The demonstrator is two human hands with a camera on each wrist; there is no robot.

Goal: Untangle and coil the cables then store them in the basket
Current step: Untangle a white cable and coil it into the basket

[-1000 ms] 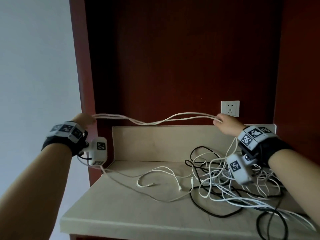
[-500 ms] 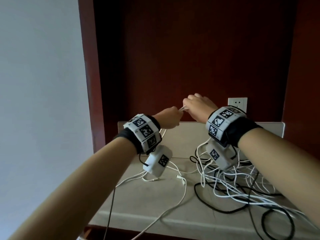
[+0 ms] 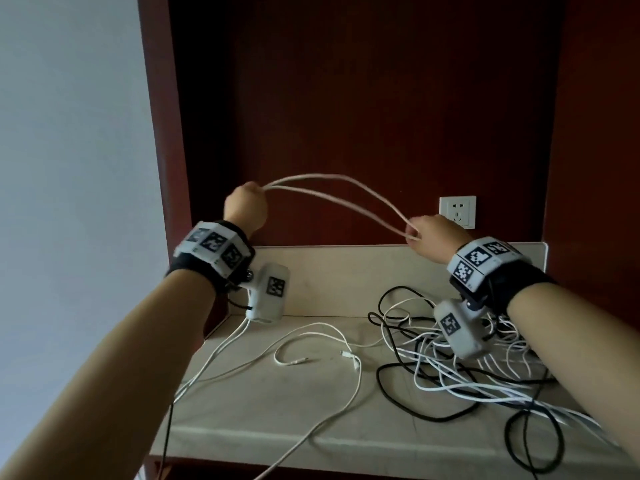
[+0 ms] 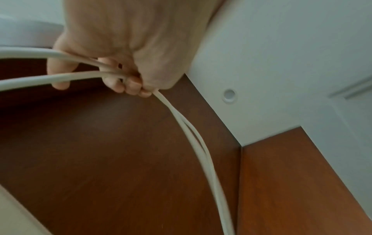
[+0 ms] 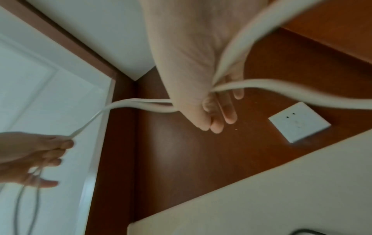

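Left hand [image 3: 245, 210] and right hand [image 3: 430, 233] each gripping doubled white cable [image 3: 332, 190] arching between; light, limp, likely springy; regripping near loop ends seeming best

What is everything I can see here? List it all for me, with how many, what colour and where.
Held cable: one, white, doubled into two strands arching between both hands above the counter.
Loose white cable: one, lying on the counter's middle, ends free.
Cable tangle: several white and black cables, number unclear, heaped on the counter's right side.
Counter: one, beige, with a low backsplash.
Wall socket: one, white, on the dark red-brown back panel above the backsplash.
Wall: pale grey, at left.
Basket: none in view.
Wrist cameras: two, white, with black-and-white markers, one hanging under each wrist.
Left hand: grips the held cable.
Right hand: pinches the held cable.
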